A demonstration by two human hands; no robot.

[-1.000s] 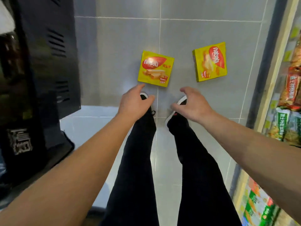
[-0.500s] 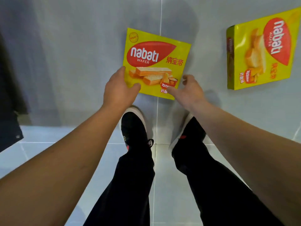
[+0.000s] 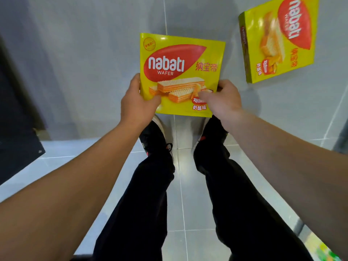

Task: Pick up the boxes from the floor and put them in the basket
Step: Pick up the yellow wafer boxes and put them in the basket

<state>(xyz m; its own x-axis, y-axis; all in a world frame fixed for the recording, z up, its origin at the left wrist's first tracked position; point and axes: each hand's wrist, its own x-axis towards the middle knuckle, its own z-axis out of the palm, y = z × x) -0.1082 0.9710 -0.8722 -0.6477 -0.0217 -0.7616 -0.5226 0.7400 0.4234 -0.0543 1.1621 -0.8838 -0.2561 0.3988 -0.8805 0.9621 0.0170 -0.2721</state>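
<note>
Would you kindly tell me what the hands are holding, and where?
Both hands hold one yellow wafer box: left hand at its lower left edge, right hand at its lower right edge.

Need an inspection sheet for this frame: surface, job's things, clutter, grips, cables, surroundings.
Surface: grey tiled floor, glossy.
Job's things: one yellow wafer box held by both hands near its lower corners; second box lies flat on the floor to the right, untouched. Basket not in view.
Clutter: nothing seen.
Grips: left hand and right hand each pinch the held box, thumbs on its front.
Cables: nothing seen.
Surroundings: dark cabinet at left; the person's legs and shoes below.
</note>
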